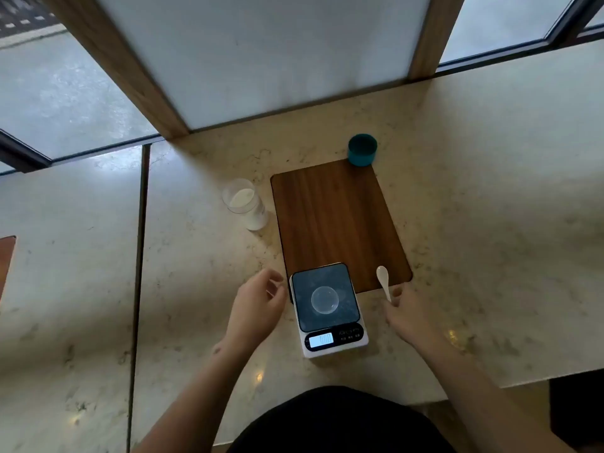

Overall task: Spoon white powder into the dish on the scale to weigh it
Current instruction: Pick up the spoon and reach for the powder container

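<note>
A small clear dish [324, 299] sits in the middle of the dark platform of a white digital scale [328, 310], whose display is lit. A white spoon [384, 282] lies on the wooden board, bowl pointing away from me. My right hand [410, 317] is just right of the scale, its fingertips touching the spoon's handle end. My left hand [258, 307] hovers left of the scale, fingers apart and holding nothing. A clear jar of white powder [245, 204] stands open on the counter, left of the board.
The scale rests partly on a brown wooden board [336, 220] on a marble counter [490, 191]. A teal cup-shaped lid [362, 149] stands at the board's far right corner. A framed frosted panel [261, 53] rises behind. A seam splits the counter on the left.
</note>
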